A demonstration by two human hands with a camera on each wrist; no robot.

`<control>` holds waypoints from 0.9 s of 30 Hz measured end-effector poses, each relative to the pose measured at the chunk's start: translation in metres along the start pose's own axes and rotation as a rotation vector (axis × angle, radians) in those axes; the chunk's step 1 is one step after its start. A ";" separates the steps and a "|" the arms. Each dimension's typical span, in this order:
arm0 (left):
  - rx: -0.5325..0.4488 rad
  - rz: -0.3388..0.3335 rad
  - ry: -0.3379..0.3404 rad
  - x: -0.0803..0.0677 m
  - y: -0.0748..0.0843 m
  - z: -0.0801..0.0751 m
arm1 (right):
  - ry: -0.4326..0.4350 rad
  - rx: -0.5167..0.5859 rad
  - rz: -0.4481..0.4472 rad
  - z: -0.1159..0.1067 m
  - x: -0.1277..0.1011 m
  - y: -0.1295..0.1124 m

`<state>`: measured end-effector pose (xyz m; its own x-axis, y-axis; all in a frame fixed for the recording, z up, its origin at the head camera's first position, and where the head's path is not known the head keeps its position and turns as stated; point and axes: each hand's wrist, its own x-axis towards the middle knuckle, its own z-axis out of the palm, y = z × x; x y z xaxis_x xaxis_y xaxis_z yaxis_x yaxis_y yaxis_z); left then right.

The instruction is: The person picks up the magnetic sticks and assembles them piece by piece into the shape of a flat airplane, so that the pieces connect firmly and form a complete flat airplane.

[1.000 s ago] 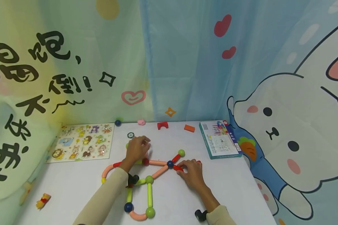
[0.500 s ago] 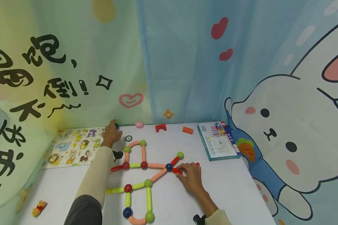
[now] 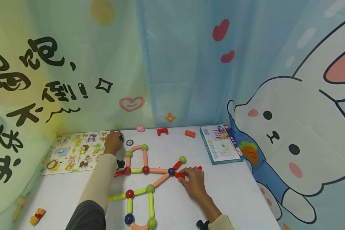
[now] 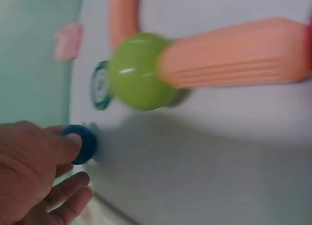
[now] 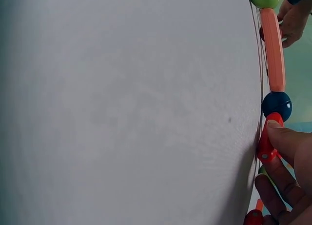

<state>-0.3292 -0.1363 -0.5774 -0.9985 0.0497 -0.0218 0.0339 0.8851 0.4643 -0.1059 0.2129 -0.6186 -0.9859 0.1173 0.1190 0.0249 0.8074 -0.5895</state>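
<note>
A flat figure of coloured sticks and balls (image 3: 145, 170) lies on the white table (image 3: 233, 195). At the back left, by the puzzle board, my left hand (image 3: 118, 139) pinches a dark blue ball (image 3: 121, 138). In the left wrist view its fingertips (image 4: 68, 147) close on that ball (image 4: 82, 144), near a green ball (image 4: 139, 71) joined to a peach stick (image 4: 234, 51). My right hand (image 3: 187, 176) grips a red stick (image 3: 179, 175) that meets the figure's dark blue ball (image 3: 171, 171). The right wrist view shows a finger on the red stick (image 5: 265, 142) beside that ball (image 5: 277, 104).
An animal puzzle board (image 3: 74, 151) lies at the back left and a teal box (image 3: 221, 143) at the back right. A pink piece (image 3: 140, 128), a red arch block (image 3: 162, 131), an orange block (image 3: 190, 133) and a round disc (image 3: 129, 142) sit along the curtain. A small toy (image 3: 37, 215) lies front left.
My left hand left the figure, reached to the back left, took the dark blue ball and drew it a little nearer. My right hand stayed on the red stick.
</note>
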 end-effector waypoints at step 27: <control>-0.046 0.389 -0.181 -0.092 0.131 0.097 | -0.009 -0.019 -0.022 -0.005 0.000 -0.003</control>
<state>-0.2284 0.0205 -0.6006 -0.8879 0.4598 0.0093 0.4005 0.7631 0.5072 -0.1047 0.2136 -0.6125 -0.9878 0.0945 0.1242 0.0066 0.8206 -0.5714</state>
